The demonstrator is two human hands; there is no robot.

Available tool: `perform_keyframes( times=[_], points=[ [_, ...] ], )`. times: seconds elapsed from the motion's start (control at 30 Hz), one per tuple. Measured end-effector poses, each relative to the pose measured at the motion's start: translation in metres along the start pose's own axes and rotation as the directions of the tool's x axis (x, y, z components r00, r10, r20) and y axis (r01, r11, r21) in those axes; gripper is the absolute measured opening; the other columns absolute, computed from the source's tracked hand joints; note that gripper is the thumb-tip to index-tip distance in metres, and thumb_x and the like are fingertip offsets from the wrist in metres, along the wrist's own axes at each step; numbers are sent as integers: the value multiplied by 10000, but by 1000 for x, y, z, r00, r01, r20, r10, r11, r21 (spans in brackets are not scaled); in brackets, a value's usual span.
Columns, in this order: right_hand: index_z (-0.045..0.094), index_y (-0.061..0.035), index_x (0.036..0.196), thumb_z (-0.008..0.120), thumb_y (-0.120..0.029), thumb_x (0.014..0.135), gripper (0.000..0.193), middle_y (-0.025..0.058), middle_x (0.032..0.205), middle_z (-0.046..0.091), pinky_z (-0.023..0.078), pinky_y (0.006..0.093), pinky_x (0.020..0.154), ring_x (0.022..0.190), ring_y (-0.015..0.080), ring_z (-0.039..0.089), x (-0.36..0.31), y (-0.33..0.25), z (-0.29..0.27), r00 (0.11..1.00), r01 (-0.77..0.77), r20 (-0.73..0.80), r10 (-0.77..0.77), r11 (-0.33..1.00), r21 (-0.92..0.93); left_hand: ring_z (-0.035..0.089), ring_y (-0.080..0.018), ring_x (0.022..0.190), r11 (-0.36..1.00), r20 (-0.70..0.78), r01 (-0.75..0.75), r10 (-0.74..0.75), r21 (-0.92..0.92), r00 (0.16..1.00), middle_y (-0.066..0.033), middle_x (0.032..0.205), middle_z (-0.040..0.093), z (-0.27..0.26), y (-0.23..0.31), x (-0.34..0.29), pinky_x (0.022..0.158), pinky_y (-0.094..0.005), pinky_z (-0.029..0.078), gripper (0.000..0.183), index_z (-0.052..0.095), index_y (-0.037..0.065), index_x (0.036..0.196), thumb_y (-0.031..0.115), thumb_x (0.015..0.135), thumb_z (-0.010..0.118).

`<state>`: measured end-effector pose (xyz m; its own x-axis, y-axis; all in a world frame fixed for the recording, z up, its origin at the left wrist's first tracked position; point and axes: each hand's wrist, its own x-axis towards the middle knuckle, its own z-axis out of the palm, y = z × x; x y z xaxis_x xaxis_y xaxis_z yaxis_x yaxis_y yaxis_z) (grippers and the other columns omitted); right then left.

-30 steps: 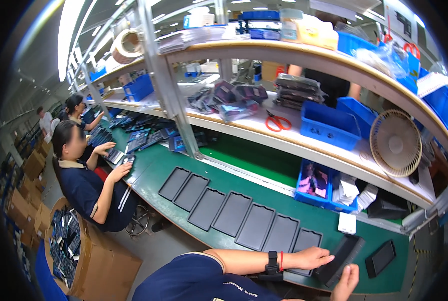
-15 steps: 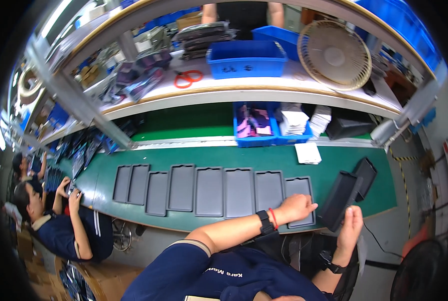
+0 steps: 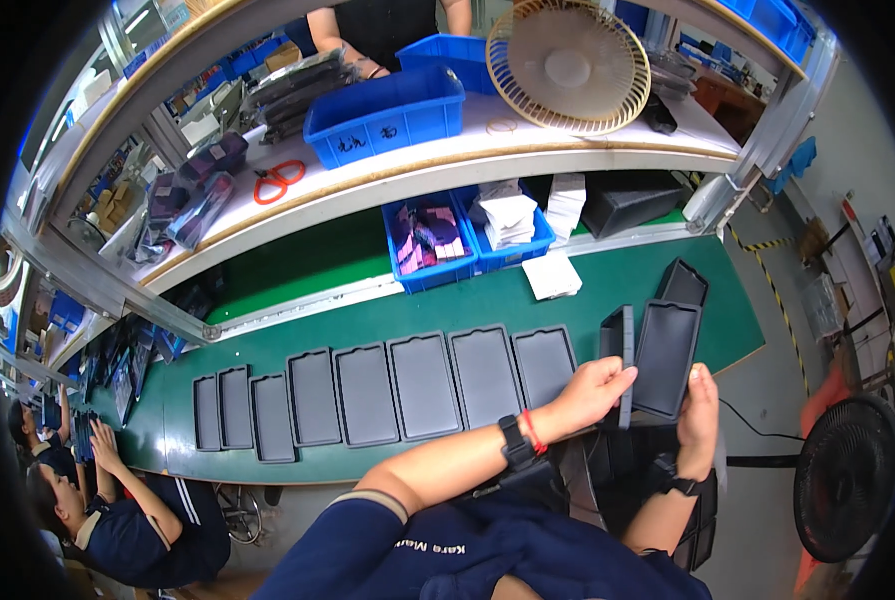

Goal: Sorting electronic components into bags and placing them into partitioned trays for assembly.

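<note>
My left hand (image 3: 595,392) is closed on a black tray (image 3: 615,338) that stands on its edge, its narrow side toward me. My right hand (image 3: 700,425) grips the near corner of a second black tray (image 3: 667,350), whose shallow inside faces up at me. The two trays are side by side over the right part of the green table. Beyond them lies another dark tray (image 3: 683,283). To the left, several grey-black rectangular trays (image 3: 425,385) lie in a row, the nearest one (image 3: 545,370) just beside my left wrist.
Blue bins (image 3: 432,240) with pink-and-dark pieces and white cards stand under the shelf (image 3: 447,175). A white card stack (image 3: 552,275) lies on the green table (image 3: 507,305). Above are red-handled scissors (image 3: 279,182) and a fan (image 3: 567,70). Co-workers sit at left; a black fan (image 3: 847,478) stands at right.
The view has turned, shifting the scene left. My left hand has taken the row's right-end tray and raised it on edge. The tray in my right hand now faces me more.
</note>
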<state>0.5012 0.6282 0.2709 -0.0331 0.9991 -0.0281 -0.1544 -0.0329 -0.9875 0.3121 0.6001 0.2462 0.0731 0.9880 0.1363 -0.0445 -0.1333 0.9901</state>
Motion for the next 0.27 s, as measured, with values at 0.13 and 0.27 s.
perform_keyframes(
  times=[0.13, 0.27],
  points=[
    [518, -69, 794, 409, -141, 965, 215, -20, 738, 537, 426, 221, 625, 661, 59, 489, 19, 5, -41, 985, -165, 44, 167, 985, -46, 546, -246, 626, 949, 129, 41, -85, 313, 988, -85, 633, 529, 10, -3, 1, 602, -390, 420, 301, 547, 56, 739, 321, 878, 577],
    [525, -61, 797, 449, -177, 963, 217, -18, 742, 542, 426, 220, 652, 677, 66, 494, 27, 11, -48, 978, -183, 62, 198, 964, -192, 437, -291, 1071, 596, 360, -265, -43, 758, 932, -105, 984, 541, 3, -11, -8, 900, -463, 283, 278, 617, 67, 926, 300, 779, 656]
  ],
)
